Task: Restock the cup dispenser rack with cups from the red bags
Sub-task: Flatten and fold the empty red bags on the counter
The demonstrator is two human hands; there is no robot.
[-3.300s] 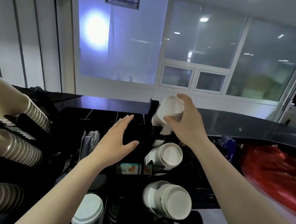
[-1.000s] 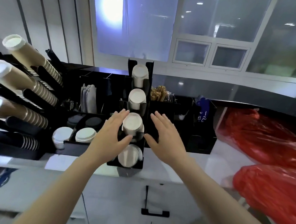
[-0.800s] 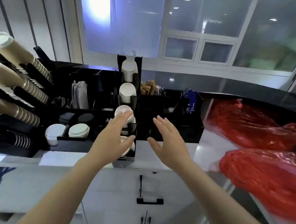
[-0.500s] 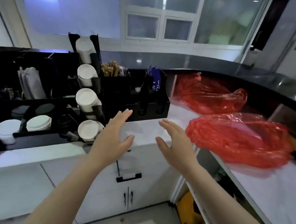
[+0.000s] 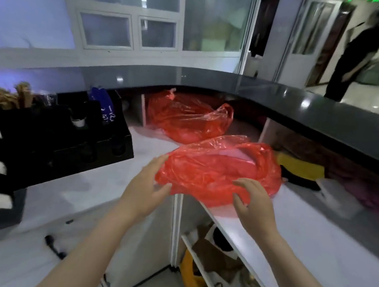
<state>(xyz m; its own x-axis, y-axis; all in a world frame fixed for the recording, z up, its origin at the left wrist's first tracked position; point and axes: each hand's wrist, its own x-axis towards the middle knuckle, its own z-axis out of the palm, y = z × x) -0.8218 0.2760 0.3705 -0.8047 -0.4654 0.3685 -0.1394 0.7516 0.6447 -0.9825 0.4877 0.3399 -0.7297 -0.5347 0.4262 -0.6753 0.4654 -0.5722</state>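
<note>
Both hands are spread loose at the near red bag (image 5: 218, 171) on the white table (image 5: 100, 190): left hand (image 5: 146, 186) touching it, right hand (image 5: 253, 201) nearly touching, nothing gripped.

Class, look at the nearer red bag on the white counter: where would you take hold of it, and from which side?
Probably from the near side, one hand at each end. The nearer red bag lies long and slumped across the counter corner; the left hand and right hand are already spread open there.
</note>
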